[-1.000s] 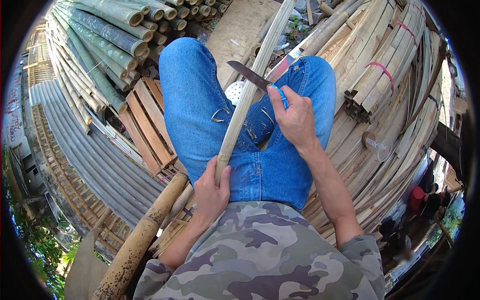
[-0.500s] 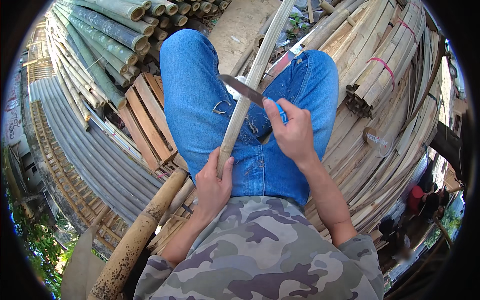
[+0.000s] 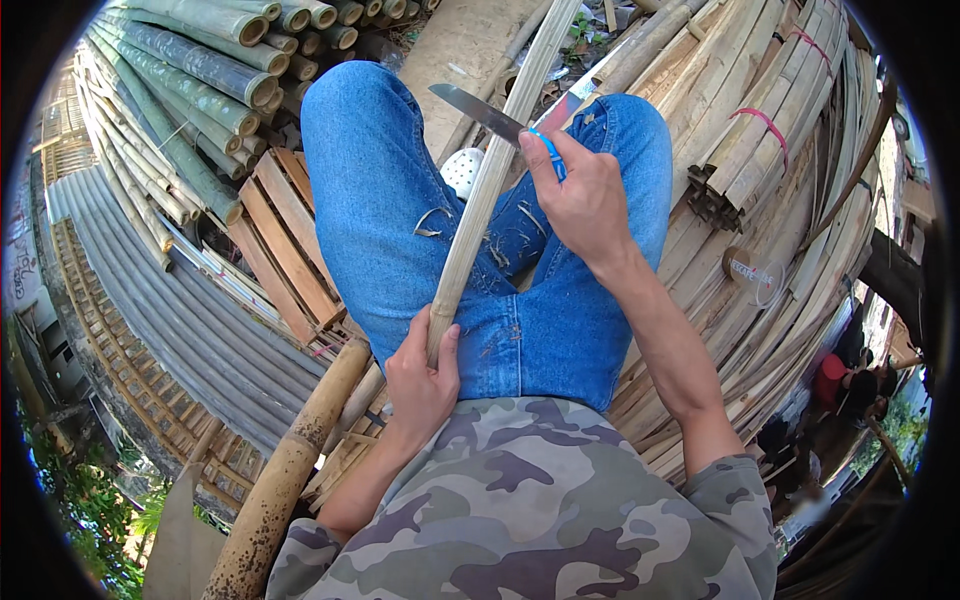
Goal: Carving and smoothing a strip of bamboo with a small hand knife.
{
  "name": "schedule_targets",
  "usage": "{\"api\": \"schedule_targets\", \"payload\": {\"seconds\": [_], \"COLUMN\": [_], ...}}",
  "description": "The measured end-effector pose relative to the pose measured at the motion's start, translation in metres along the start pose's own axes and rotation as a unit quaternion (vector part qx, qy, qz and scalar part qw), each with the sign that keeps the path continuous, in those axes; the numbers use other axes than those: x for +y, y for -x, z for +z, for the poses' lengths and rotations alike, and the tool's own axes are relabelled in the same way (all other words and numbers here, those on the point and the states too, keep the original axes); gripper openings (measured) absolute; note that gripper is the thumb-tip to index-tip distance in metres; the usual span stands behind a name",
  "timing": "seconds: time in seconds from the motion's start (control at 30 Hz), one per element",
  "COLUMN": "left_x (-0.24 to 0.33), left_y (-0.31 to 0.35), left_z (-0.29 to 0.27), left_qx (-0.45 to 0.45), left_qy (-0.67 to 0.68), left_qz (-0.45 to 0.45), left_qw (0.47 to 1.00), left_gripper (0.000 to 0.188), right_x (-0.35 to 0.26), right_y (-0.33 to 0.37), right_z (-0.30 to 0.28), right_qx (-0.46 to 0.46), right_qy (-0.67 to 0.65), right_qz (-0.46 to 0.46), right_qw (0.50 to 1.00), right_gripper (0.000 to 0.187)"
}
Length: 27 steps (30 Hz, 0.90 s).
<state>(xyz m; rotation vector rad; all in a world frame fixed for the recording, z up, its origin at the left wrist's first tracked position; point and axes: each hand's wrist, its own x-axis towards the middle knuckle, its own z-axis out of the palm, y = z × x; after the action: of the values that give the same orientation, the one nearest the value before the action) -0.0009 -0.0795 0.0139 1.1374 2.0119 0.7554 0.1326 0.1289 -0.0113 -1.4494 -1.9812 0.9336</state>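
Observation:
A long pale bamboo strip [image 3: 483, 195] slants up from my lap and passes between my knees toward the top of the view. My left hand [image 3: 421, 375] is closed around its lower end, thumb along one side. In my right hand [image 3: 580, 195] is a knife [image 3: 480, 112] with a blue handle, held in a closed grip. Its blade crosses the strip, tip pointing left; whether the edge touches the strip I cannot tell. Small shavings cling to my jeans [image 3: 375, 200] near the inner thighs.
Green bamboo poles [image 3: 200, 75] are stacked at far left, beside a wooden crate [image 3: 285, 245] and corrugated sheets [image 3: 170, 310]. A thick bamboo pole [image 3: 290, 460] lies by my left arm. Bundled bamboo strips [image 3: 770, 130] fill the right side. A white perforated shoe [image 3: 461, 172] shows between my legs.
My right hand and the knife have moved up, farther along the strip. My legs have shifted slightly, and more of the white shoe shows. My left hand keeps its hold.

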Motion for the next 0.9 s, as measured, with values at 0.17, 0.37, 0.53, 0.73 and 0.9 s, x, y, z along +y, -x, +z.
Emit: {"api": "schedule_targets", "payload": {"seconds": [0.17, 0.37, 0.53, 0.73, 0.9], "left_x": [-0.002, -0.005, -0.003, -0.004, -0.002], "left_y": [0.001, 0.001, 0.0, 0.001, 0.006], "left_z": [0.001, 0.002, 0.001, 0.003, 0.003], "left_qx": [-0.003, 0.003, 0.0, 0.008, 0.0], "left_qy": [0.003, 0.013, 0.01, 0.016, 0.014], "left_qz": [-0.01, 0.006, -0.002, 0.004, -0.026], "left_qw": [1.0, 1.0, 1.0, 1.0, 1.0], "left_gripper": [0.027, 0.027, 0.026, 0.026, 0.027], "right_x": [0.0, -0.001, -0.005, -0.017, -0.011], "right_y": [0.004, 0.014, 0.052, 0.106, 0.036], "right_z": [0.0, 0.001, 0.014, 0.025, -0.006], "right_qx": [0.002, -0.012, -0.03, -0.087, 0.009], "right_qy": [0.001, 0.009, -0.033, -0.051, -0.036], "right_qz": [-0.006, -0.003, 0.016, 0.005, 0.062], "right_qw": [1.0, 1.0, 0.999, 0.995, 0.997], "right_gripper": [0.042, 0.039, 0.042, 0.039, 0.043]}}
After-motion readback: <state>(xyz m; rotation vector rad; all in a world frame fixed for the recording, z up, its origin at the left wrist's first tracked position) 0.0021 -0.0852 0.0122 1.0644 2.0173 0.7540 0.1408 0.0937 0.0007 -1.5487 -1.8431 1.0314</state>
